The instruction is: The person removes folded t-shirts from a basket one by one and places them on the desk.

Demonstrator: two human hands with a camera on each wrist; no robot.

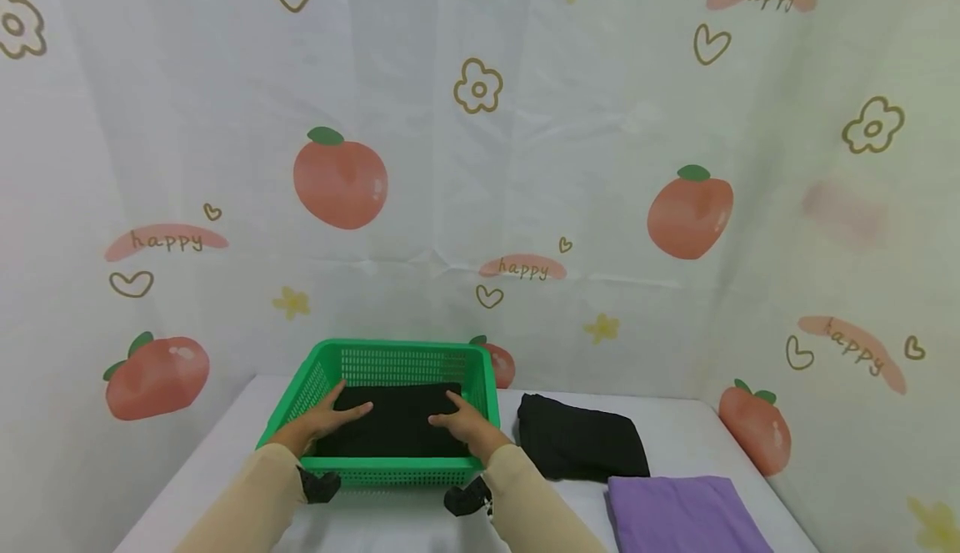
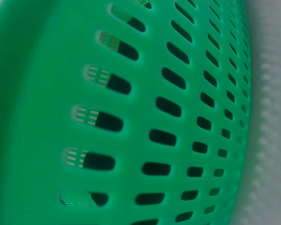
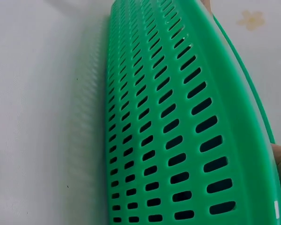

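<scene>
Both hands lie flat, fingers straight, gripping nothing: the left hand (image 1: 327,416) and right hand (image 1: 463,424) press the black folded cloth (image 1: 397,429) inside the green basket (image 1: 390,475). Even pressure should keep it flat. To the right wait 2 more cloths, black garment (image 1: 581,446) and purple cloth (image 1: 678,511).

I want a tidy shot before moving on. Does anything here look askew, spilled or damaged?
Nothing stands out. The green basket sits level on the table, with a folded black cloth flat inside under the left hand and right hand. The other black cloth and the purple cloth lie folded beside it.
</scene>
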